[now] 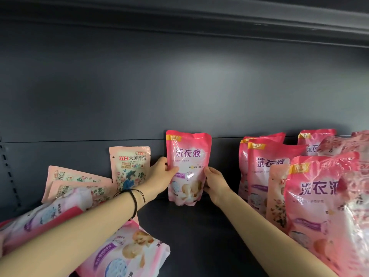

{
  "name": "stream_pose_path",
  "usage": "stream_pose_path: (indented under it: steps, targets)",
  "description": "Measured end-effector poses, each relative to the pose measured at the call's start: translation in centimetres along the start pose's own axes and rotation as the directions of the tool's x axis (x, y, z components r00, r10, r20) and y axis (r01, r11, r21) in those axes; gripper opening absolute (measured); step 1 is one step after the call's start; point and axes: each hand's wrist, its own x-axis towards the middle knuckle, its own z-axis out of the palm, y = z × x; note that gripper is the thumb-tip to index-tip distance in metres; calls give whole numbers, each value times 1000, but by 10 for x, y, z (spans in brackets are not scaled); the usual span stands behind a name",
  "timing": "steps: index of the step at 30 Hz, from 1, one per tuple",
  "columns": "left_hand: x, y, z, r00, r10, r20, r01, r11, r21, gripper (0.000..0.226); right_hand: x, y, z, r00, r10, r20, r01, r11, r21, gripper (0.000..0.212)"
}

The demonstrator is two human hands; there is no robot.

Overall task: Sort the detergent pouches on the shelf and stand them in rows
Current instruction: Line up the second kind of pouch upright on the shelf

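Both the left grip (pixel 159 174) and right grip (pixel 215 182) clasp an upright pink pouch (pixel 188 152) marked NEW 洗衣液.

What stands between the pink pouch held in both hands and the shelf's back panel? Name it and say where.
Nothing visible does. The left hand and right hand grip the pink pouch by its sides, upright before the back panel. The floral pouch stands clear to its left, the pink row clear to its right.
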Motion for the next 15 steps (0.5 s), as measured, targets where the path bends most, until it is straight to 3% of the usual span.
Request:
stream_pose_path:
  steps: [6,10,15]
  targets:
    - [-3,-3,3,1000,19,-20,-19,1000,-8,26,3,5,2,999,-43,-34,44,998,38,31]
    - [-7,0,8,999,43,-9,-43,999,-6,23,5,7,4,985,-97,-140,91,995,-45,29]
    - [-8,5,8,999,33,-6,-33,999,35,27,7,5,-3,984,-150,-100,122,962,-243,29]
